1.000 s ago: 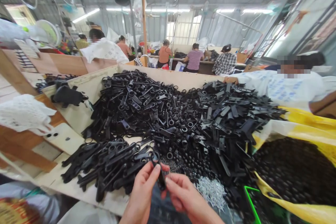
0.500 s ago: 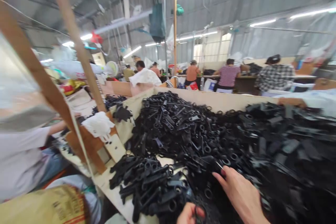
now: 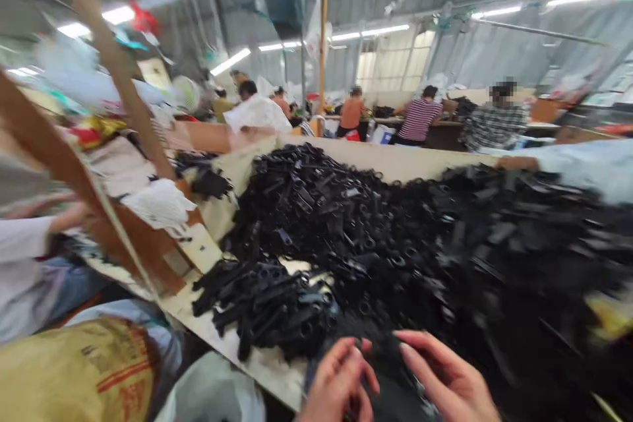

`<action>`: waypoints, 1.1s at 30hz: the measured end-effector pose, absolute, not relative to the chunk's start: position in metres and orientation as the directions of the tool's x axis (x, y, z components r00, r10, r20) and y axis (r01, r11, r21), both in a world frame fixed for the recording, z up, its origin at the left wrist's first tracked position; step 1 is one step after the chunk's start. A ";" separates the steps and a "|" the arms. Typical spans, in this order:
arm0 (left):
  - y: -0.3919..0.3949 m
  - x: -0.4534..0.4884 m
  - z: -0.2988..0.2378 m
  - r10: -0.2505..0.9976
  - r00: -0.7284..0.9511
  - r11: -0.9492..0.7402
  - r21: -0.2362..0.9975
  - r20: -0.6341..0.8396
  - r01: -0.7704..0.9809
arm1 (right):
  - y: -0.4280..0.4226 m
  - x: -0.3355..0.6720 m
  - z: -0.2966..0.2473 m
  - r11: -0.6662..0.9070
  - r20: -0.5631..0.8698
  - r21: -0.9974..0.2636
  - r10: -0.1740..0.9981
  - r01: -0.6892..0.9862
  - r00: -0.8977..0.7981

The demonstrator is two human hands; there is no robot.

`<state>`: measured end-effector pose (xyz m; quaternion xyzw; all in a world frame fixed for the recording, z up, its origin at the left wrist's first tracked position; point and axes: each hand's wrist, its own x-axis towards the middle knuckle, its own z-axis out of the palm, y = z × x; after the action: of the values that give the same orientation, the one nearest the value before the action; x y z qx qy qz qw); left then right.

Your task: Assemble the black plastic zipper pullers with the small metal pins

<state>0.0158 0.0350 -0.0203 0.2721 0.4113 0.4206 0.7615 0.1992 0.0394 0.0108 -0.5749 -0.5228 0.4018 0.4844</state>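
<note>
Low in the head view, my left hand (image 3: 341, 382) has its fingers curled inward, with something dark and indistinct at their tips. Facing it, my right hand (image 3: 448, 376) has thumb and forefinger bent toward each other over dark material. Blur hides what lies between those fingers; a small shiny bit shows below the thumb. Just beyond both hands is a smaller heap of black plastic-looking parts (image 3: 277, 310), long with ringed ends. Behind it rises a large pile of similar black parts (image 3: 306, 191), spreading to the right.
A pale board wall (image 3: 386, 165) backs the pile. Wooden posts (image 3: 111, 72) and a white cloth (image 3: 158, 201) stand at left, near a seated person's sleeve (image 3: 24, 237). A yellow sack (image 3: 74, 369) sits low left. Another person's hand (image 3: 517, 163) rests at the far right edge.
The view has tipped down and turned slightly right. My hands have come closer together. The thin pale tool tip at my right fingers and the black ring in my left no longer show clearly.
</note>
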 end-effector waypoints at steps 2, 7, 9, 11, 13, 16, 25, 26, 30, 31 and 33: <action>0.023 0.021 -0.007 0.822 0.358 0.565 0.710 -0.443 -0.420 | 0.019 0.187 0.013 0.078 0.103 -0.971 0.989 0.227 0.102; 0.008 0.024 0.012 0.746 0.411 0.661 0.660 -0.525 -0.356 | 0.000 0.185 0.012 0.123 0.153 -0.943 0.985 0.309 0.075; 0.004 0.025 0.015 0.700 0.423 0.712 0.606 -0.575 -0.355 | -0.003 0.189 0.011 0.157 0.194 -0.910 0.979 0.384 0.058; 0.002 0.026 0.015 0.677 0.431 0.735 0.576 -0.597 -0.358 | -0.006 0.192 0.010 0.175 0.207 -0.889 0.978 0.423 0.031; 0.001 0.026 0.014 0.682 0.425 0.730 0.584 -0.595 -0.354 | -0.009 0.193 0.010 0.162 0.189 -0.886 0.982 0.435 0.020; -0.001 0.026 0.010 0.721 0.382 0.691 0.635 -0.577 -0.345 | -0.013 0.191 0.007 0.134 0.168 -0.895 0.985 0.425 0.045; -0.006 0.023 0.004 0.771 0.324 0.634 0.711 -0.549 -0.305 | -0.019 0.185 -0.002 0.159 0.193 -0.895 0.980 0.418 0.040; -0.005 0.021 0.004 0.770 0.329 0.633 0.721 -0.547 -0.283 | -0.020 0.185 -0.002 0.177 0.213 -0.885 0.976 0.431 0.037; -0.005 0.019 0.007 0.794 0.398 0.524 0.849 -0.460 -0.064 | -0.024 0.184 0.000 0.199 0.232 -0.880 0.972 0.432 0.024; -0.006 0.019 0.007 0.806 0.417 0.467 0.884 -0.420 -0.011 | -0.025 0.184 0.000 0.203 0.236 -0.882 0.971 0.425 0.025; -0.008 0.020 0.009 0.843 0.422 0.344 0.937 -0.333 0.051 | -0.028 0.184 -0.001 0.206 0.239 -0.892 0.971 0.402 0.032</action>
<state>0.0196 -0.0084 0.0088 0.4939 0.4526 0.2896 0.6836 0.1840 -0.0284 -0.0011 -0.5498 -0.6241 0.3076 0.4621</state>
